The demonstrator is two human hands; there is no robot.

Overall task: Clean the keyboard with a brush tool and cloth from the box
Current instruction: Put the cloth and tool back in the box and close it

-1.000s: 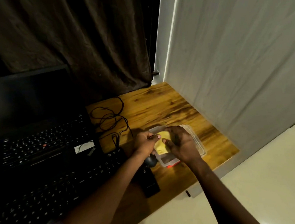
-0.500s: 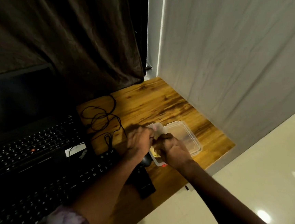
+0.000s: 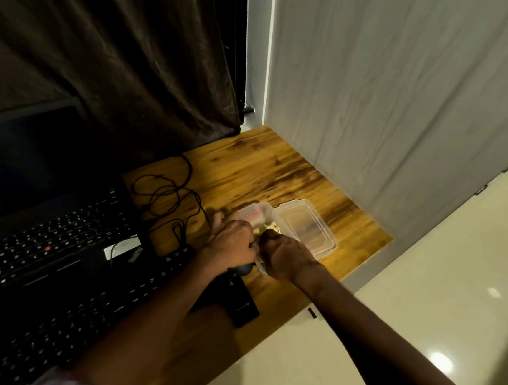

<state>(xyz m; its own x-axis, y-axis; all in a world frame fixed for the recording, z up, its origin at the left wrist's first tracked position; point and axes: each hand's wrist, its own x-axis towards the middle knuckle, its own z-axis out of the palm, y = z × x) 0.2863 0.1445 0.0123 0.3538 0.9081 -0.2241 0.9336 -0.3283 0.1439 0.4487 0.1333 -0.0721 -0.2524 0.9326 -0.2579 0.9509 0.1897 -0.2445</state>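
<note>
Wood in warm orange-brown makes the table (image 3: 263,173), and I see both of my hands meeting over a clear plastic box (image 3: 306,229) near its right edge. The left hand (image 3: 231,245) is curled over the left end of the box, fingers bent in, and I cannot tell for sure what it grips, because it is blurred. The right hand (image 3: 284,258) is a closed fist at the near edge of the box. A bit of yellow cloth (image 3: 266,229) peeks out between the two hands; it seems pinched there, but most of it is hidden by my knuckles. Something pink and white (image 3: 256,215) shows behind the left hand, inside or on the box, too smeared to name. I cannot pick out a brush anywhere. A round dark thing (image 3: 242,268) sticks out under my left wrist, half covered. The black keyboard (image 3: 82,311) lies to the left on the table, with my left arm across its right end, and its left side is cut off by the picture edge. Behind it sits an open laptop (image 3: 50,231) with a dark screen, also cut off. A thin black cable (image 3: 167,193) loops on the wood between the laptop and the box. A dark curtain (image 3: 112,66) hangs behind, and a pale sheet (image 3: 391,88) covers the right side.
</note>
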